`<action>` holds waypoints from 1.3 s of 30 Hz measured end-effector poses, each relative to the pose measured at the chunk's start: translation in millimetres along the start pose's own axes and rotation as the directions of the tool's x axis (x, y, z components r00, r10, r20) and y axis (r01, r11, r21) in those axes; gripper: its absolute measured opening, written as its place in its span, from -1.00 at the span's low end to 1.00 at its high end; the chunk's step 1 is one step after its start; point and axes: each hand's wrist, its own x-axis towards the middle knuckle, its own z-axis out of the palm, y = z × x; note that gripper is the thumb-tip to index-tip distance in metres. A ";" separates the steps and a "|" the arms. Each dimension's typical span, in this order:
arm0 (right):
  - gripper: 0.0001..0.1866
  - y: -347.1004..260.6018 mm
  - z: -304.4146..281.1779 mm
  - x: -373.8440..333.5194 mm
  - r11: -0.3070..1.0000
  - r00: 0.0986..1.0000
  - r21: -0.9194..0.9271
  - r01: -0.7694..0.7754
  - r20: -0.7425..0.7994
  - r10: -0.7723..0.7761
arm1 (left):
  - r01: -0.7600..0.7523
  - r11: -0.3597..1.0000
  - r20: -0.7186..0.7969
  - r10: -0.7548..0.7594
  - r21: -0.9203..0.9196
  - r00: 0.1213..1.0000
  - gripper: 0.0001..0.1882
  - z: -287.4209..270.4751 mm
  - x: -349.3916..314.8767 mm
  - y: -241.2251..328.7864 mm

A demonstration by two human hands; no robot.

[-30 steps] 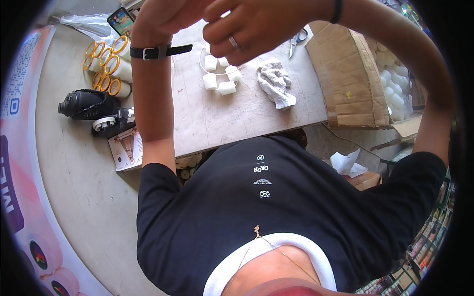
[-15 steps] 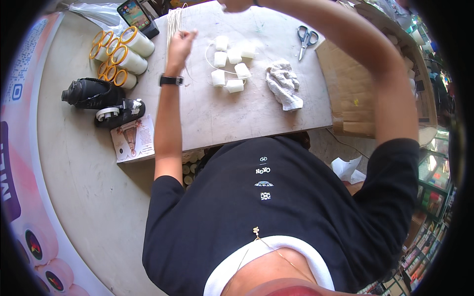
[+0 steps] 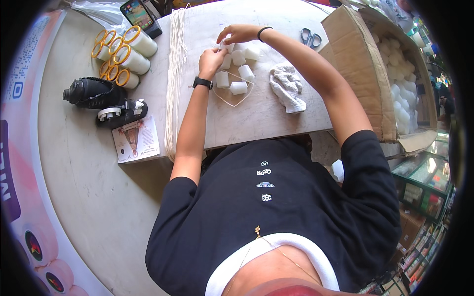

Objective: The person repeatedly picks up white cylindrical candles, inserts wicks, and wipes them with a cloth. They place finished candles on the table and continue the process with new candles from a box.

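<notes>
Over the far side of the white cylinders, my two hands meet. My left hand (image 3: 212, 61), with a black watch on its wrist, is closed with its fingertips pinched, apparently on a thin white cord (image 3: 237, 104). The cord loops out around the near cylinders. From the right, my right hand (image 3: 241, 33) bends over with thumb and fingers closed together close to the left fingertips; what they pinch is hidden. One small white cylinder, like a candle, lies partly under the fingers. Several more white cylinders (image 3: 239, 88) stand or lie just nearer on the table (image 3: 276, 126).
Long white strands (image 3: 174, 89) hang over the table's left part. Further left are orange-rimmed white rolls (image 3: 143, 45), a phone (image 3: 137, 15), a black bottle (image 3: 94, 92) and a leaflet (image 3: 137, 139). On the right lie a cloth (image 3: 287, 89), scissors (image 3: 311, 38) and a box (image 3: 355, 64) of white pieces.
My left hand has moved right from the strands to the cylinders. The right hand has come down from the far edge to meet it. The cord loop has shifted nearer to me.
</notes>
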 end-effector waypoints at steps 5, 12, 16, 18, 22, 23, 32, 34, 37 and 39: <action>-0.52 3.6 4.7 -9.6 0.996 0.999 0.083 -0.032 0.009 0.032 | -0.004 0.980 0.052 0.015 -0.201 0.999 -0.65 -1.0 -0.9 -7.3; -0.49 3.7 10.2 -10.7 0.985 0.999 0.173 -0.014 -0.049 0.022 | 0.010 0.937 0.054 0.009 -0.349 0.999 -0.71 -3.7 -7.8 -8.9; -0.50 1.2 12.2 -10.9 0.985 0.997 0.171 -0.013 -0.073 0.025 | 0.017 0.908 0.076 0.016 -0.418 0.997 -0.73 -4.5 -8.4 -11.7; -0.50 0.8 10.8 -12.1 0.978 0.997 0.196 -0.065 -0.038 0.074 | 0.033 0.898 0.090 0.008 -0.438 0.996 -0.74 -6.2 -9.1 -12.6; -0.47 1.4 9.8 -15.7 0.981 0.996 0.196 -0.008 -0.085 0.025 | 0.038 0.881 0.088 0.004 -0.472 0.996 -0.74 -8.6 -10.7 -11.8; -0.47 1.7 10.3 -16.4 0.980 0.996 0.200 -0.012 -0.088 0.030 | 0.043 0.885 0.092 0.000 -0.463 0.996 -0.75 -8.8 -11.0 -11.3; -0.49 -0.4 9.7 -18.9 0.966 0.995 0.247 -0.072 -0.053 0.088 | 0.016 0.887 0.084 0.026 -0.461 0.996 -0.76 -9.2 -11.1 -11.1; -0.49 -1.7 8.1 -18.8 0.967 0.993 0.233 -0.101 -0.042 0.114 | 0.017 0.891 0.079 0.021 -0.453 0.997 -0.76 -9.0 -10.4 -11.4; -0.49 -2.5 7.0 -19.0 0.976 0.993 0.192 -0.104 -0.028 0.111 | 0.023 0.886 0.071 0.011 -0.463 0.997 -0.75 -9.0 -9.7 -12.0; -0.50 -2.0 7.5 -20.0 0.963 0.996 0.261 -0.061 -0.046 0.076 | 0.027 0.881 0.071 0.007 -0.473 0.997 -0.75 -8.9 -9.3 -12.6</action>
